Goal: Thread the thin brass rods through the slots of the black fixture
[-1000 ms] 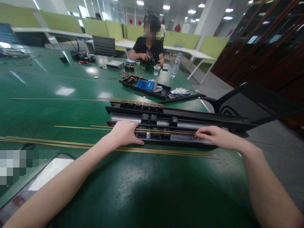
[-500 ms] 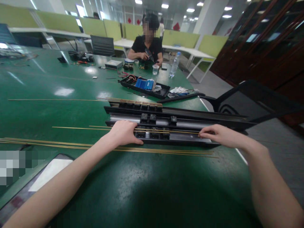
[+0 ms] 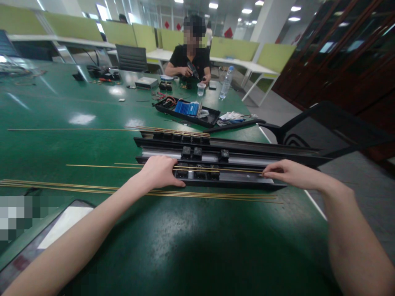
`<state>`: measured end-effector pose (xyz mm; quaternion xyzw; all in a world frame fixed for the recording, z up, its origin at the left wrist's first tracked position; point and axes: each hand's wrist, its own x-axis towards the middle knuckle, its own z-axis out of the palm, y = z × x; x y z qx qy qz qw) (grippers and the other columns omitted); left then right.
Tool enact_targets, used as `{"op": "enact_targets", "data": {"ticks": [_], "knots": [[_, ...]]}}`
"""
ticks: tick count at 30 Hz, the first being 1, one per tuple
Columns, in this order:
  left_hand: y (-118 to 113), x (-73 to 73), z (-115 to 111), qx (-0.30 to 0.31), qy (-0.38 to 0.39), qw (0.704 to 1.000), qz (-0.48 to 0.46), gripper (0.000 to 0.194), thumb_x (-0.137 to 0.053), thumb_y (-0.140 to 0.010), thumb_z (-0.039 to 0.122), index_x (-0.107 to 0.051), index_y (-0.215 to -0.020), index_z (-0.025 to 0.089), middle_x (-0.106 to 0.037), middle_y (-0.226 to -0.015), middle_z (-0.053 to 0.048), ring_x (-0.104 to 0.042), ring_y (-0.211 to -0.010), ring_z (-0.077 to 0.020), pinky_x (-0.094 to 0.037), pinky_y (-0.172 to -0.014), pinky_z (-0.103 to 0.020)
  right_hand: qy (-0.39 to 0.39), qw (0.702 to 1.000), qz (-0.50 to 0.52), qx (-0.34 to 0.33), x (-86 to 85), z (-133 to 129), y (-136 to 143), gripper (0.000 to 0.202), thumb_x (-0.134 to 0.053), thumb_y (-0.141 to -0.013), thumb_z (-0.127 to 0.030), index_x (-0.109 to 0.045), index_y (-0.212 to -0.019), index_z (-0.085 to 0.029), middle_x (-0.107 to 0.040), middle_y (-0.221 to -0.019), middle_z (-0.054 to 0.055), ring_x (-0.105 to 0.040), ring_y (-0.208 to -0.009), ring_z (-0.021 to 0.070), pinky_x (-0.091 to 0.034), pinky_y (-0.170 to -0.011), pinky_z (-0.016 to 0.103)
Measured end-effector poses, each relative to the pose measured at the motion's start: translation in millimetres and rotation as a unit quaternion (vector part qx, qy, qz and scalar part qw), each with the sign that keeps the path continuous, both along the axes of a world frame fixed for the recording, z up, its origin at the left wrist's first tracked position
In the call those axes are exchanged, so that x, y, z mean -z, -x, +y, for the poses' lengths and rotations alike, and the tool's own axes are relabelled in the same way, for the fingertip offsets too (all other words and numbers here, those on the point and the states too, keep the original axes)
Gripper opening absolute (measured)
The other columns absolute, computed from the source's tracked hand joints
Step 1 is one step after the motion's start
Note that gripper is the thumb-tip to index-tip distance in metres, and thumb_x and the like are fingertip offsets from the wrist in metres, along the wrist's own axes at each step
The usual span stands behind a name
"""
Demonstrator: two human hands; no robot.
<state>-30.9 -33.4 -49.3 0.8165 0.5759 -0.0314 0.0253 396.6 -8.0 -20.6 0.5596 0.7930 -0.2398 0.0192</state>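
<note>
My left hand (image 3: 162, 172) grips the left end of the nearest black channel (image 3: 237, 183), thumb on its near wall and fingers across it. Several black blocks (image 3: 199, 172) sit inside this channel, with thin brass rods running over them. At the channel's right end, my right hand (image 3: 279, 170) pinches the end of a brass rod (image 3: 237, 170). Behind lies a second channel with a pale strip and three black blocks (image 3: 224, 155). Farther back, a third channel (image 3: 247, 146) holds several blocks under more rods.
Loose brass rods (image 3: 216, 196) lie along the near side. Beyond the channels are a black tray (image 3: 212, 119) with blue parts, gloves (image 3: 231, 118) and a bottle (image 3: 226, 83). A person (image 3: 191, 57) sits across the table holding a tool. A mesh chair (image 3: 339, 127) stands right.
My right hand has moved slightly to the right, still pinching the rod end. My left hand stays on the channel. The whole view has shifted slightly.
</note>
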Motion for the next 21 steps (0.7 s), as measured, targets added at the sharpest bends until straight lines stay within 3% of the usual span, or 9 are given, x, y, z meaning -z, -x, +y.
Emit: {"op": "enact_targets", "data": {"ticks": [4, 10, 15, 21], "knots": [[0, -0.2, 0, 0.0, 0.002, 1.0, 0.005, 0.077, -0.058, -0.061, 0.084, -0.069, -0.099, 0.019, -0.075, -0.101, -0.014, -0.069, -0.093, -0.0361, -0.051, -0.077, -0.041, 0.056, 0.998, -0.015, 0.008, -2.6, 1, -7, 0.047, -0.052, -0.091, -0.057, -0.077, -0.103, -0.019, -0.076, -0.102, 0.008, -0.067, -0.09, 0.0261, -0.049, -0.083, 0.036], [0, 0.1, 0, -0.002, 0.003, 1.0, 0.0, 0.078, -0.059, -0.06, 0.084, -0.069, -0.1, 0.019, -0.075, -0.101, -0.015, -0.069, -0.094, -0.0372, -0.05, -0.077, -0.042, 0.029, 0.999, 0.007, 0.03, -4.8, 0, -2, 0.045, -0.055, -0.09, -0.055, -0.076, -0.108, -0.02, -0.075, -0.113, 0.009, -0.067, -0.1, 0.0284, -0.05, -0.088, 0.037], [-1, 1.4, 0, -0.006, 0.001, 1.0, 0.006, 0.076, -0.059, -0.059, 0.084, -0.068, -0.099, 0.02, -0.075, -0.1, -0.013, -0.069, -0.094, -0.0353, -0.05, -0.078, -0.04, -0.106, 0.991, 0.075, -0.004, 5.4, -4, 37, 0.035, -0.056, -0.092, -0.048, -0.074, -0.109, -0.023, -0.075, -0.112, 0.006, -0.068, -0.101, 0.0264, -0.053, -0.089, 0.038], [-1, 2.4, 1, -0.002, -0.003, 1.0, 0.012, 0.076, -0.059, -0.06, 0.085, -0.068, -0.098, 0.019, -0.075, -0.1, -0.013, -0.069, -0.093, -0.0357, -0.05, -0.075, -0.04, -0.282, 0.944, 0.102, -0.138, 24.3, -19, 98, 0.026, -0.051, -0.097, -0.031, -0.07, -0.113, -0.021, -0.072, -0.112, 0.008, -0.065, -0.104, 0.0243, -0.051, -0.091, 0.04]]}}
